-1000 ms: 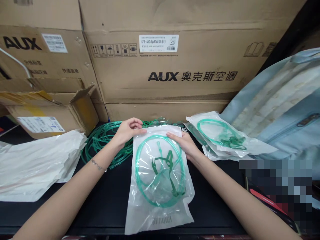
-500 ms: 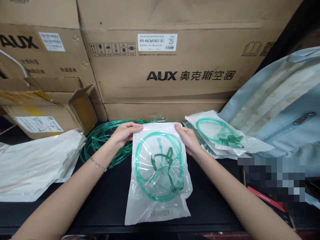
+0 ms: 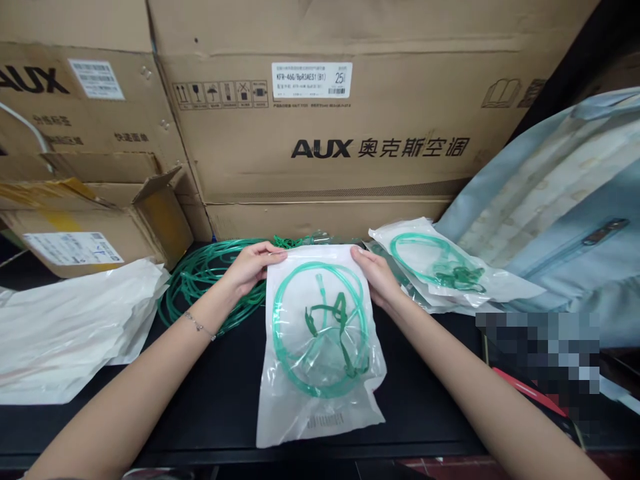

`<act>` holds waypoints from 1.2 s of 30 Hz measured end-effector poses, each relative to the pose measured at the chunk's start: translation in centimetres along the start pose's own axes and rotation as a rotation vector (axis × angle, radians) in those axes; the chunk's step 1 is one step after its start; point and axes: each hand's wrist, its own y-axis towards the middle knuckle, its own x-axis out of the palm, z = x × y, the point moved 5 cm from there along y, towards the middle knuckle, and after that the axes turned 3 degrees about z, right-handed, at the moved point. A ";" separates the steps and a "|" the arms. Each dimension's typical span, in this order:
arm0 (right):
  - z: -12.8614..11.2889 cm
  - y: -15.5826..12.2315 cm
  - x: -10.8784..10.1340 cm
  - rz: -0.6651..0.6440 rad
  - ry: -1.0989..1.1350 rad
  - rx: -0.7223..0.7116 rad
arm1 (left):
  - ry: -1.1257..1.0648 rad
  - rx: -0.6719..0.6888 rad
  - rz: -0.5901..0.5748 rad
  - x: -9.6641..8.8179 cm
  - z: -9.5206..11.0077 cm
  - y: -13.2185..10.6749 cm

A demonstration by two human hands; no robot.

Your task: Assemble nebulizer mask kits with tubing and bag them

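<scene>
At the top corners of the clear-fronted pouch (image 3: 280,420), left fingers (image 3: 274,257) and right fingers (image 3: 365,259) pinch its edge, seemingly keeping it flat above the worktop (image 3: 200,407). Inside the pouch lie coiled green tubing (image 3: 278,333) and a strapped mask (image 3: 330,357). Right of it, filled pouches (image 3: 505,290) lie stacked.

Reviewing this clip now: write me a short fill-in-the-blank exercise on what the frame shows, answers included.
1. The left hand and right hand grip a pouch whose coiled tubing is coloured ____.
2. The bracelet is on the person's ____ wrist.
3. The brand in large Latin letters on the big carton reads ____.
4. The pale blue fabric item lies to the person's ____.

Missing words: green; left; AUX; right.
</scene>
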 end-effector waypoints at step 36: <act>1.7 -4.1 2.6 -0.698 -0.187 0.409 | -0.053 -0.020 0.034 -2.2 1.1 -0.1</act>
